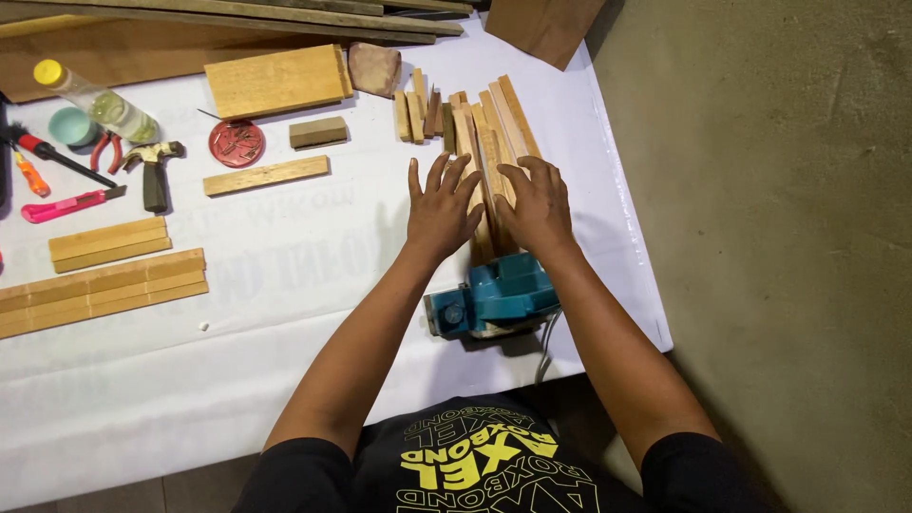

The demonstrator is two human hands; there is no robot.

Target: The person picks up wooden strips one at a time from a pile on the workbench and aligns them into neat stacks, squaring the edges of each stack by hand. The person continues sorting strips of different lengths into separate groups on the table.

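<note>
Head view: at the lower middle of the frame a teal electric planer lies on the white-covered surface between the forearms, and just beyond it the left hand and right hand rest flat, fingers spread and gripping nothing, on either side of a fanned bunch of long wooden strips. The step looks like squaring the strips together, which calls for even inward pressure from both palms. Farther off, upper left, lie a wood block, a hammer and a red lid of nails.
</note>
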